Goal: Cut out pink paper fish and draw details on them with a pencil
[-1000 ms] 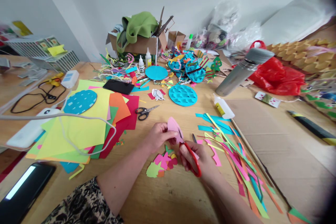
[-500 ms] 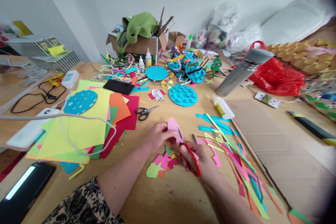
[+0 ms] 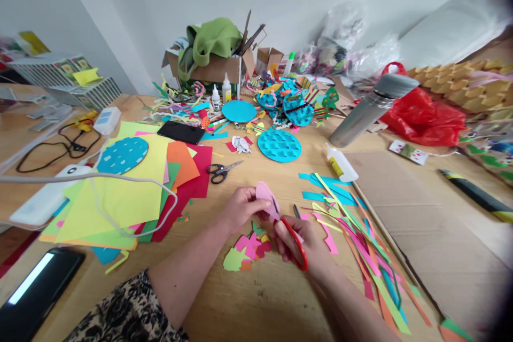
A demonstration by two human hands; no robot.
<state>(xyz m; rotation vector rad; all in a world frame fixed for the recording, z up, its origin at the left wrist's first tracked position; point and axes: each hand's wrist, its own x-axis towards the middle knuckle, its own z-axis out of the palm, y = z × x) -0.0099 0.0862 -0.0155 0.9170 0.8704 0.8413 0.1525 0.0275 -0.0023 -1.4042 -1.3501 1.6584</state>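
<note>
Between its thumb and fingers my left hand (image 3: 246,207) pinches a pale pink piece of paper (image 3: 264,193) with a rounded top. My right hand (image 3: 298,238) is wrapped round red-handled scissors (image 3: 297,251), whose dark blades lie across the lower part of that paper. Just below the hands, several small cut-out paper shapes (image 3: 249,246) in pink, lime, orange and green form a loose pile on the table (image 3: 248,304). A second pair of scissors (image 3: 221,171), with black handles, lies beyond my left hand.
Coloured paper sheets (image 3: 116,200) are stacked at left under a white cable. Paper strips (image 3: 368,251), a glue bottle (image 3: 342,163) and a cardboard sheet (image 3: 425,224) lie at right. A steel flask (image 3: 360,115) and a textured blue disc (image 3: 279,145) are farther back.
The scissors' red handles have shifted very slightly in my right hand. My left hand and the pink paper stay nearly in the same place.
</note>
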